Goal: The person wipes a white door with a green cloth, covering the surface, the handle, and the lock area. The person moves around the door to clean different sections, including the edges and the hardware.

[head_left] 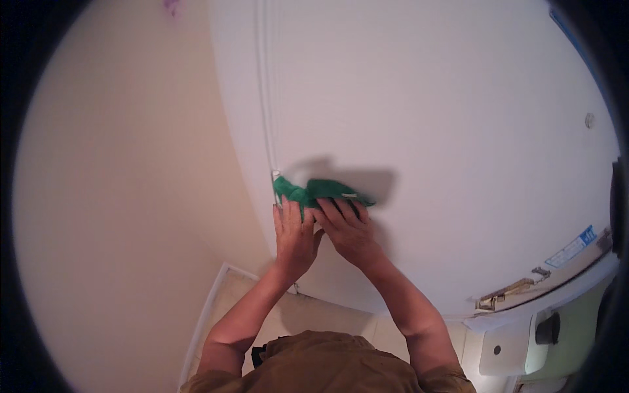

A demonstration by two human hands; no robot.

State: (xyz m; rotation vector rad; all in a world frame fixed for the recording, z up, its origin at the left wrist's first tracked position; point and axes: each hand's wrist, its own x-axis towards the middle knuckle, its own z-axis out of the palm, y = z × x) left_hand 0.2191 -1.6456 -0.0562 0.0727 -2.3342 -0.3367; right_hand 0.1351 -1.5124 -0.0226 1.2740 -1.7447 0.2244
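A green cloth [330, 190] with a small pale tag is bunched against a white door [432, 127], at its left edge. My left hand [295, 243] presses the cloth's left part, fingers pointing up, beside a white door hinge [276, 174]. The hinge's upper end shows above the cloth; the cloth and my fingers hide part of the rest. To the right, my right hand [350, 238] holds the wider part of the cloth, its fingers spread over the lower edge. Both hands are close together, and the cloth casts a shadow on the door.
A beige wall [123, 172] meets the white door frame [238, 113] on the left, with a baseboard [204, 314] below. Metal door hardware [508, 292] and a blue-and-white label [570, 248] are at right. A white box-like object [506, 349] stands at lower right, above floor tiles [324, 317].
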